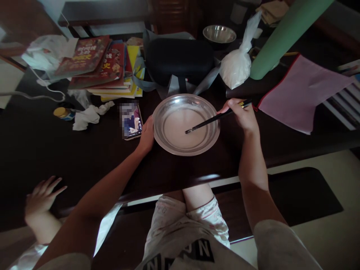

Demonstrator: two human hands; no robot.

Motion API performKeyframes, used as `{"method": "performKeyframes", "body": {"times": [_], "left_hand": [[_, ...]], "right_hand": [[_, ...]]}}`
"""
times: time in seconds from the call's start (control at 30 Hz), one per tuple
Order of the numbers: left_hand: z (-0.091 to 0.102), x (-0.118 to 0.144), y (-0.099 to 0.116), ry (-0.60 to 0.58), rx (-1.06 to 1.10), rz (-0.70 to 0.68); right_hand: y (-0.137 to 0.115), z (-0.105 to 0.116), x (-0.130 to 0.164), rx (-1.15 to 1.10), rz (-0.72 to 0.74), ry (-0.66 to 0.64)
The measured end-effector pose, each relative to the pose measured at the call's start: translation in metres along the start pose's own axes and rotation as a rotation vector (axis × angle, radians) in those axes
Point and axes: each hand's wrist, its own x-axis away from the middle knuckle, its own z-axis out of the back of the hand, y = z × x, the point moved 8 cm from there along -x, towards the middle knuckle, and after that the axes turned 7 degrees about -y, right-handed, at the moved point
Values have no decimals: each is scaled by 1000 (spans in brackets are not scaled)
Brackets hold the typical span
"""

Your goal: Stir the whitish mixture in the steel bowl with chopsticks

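Note:
A wide metal bowl (161,144) stands on the dark table in front of me, with a pale, milky liquid (177,129) in its bottom. My left hand (147,133) grips the bowl's left side; its fingertips are hidden behind the rim. Black chopsticks (208,119) are held in my right hand (240,114), closed round their upper ends over the bowl's right rim. Their tips reach into the liquid near the middle. Just left of my left hand lies a phone (132,122) with its screen lit.
Another person's hand (43,197) rests on the table at left. Stacked books (112,71), crumpled tissue (87,117) and a yellow-lidded jar (63,113) lie at left. Behind the bowl are a black case (180,58), a tied bag of white powder (236,69) and a green cylinder (281,41).

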Motion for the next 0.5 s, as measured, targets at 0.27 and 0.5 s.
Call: {"method": "performKeyframes", "body": {"times": [0.27,0.5], "left_hand": [[0,1,4,-17,-24,5],[1,0,2,-6,-28,12]], "right_hand": [[0,-2,-2,43,-9,-5],[-2,-16,-1,19,-30,-122]]}}
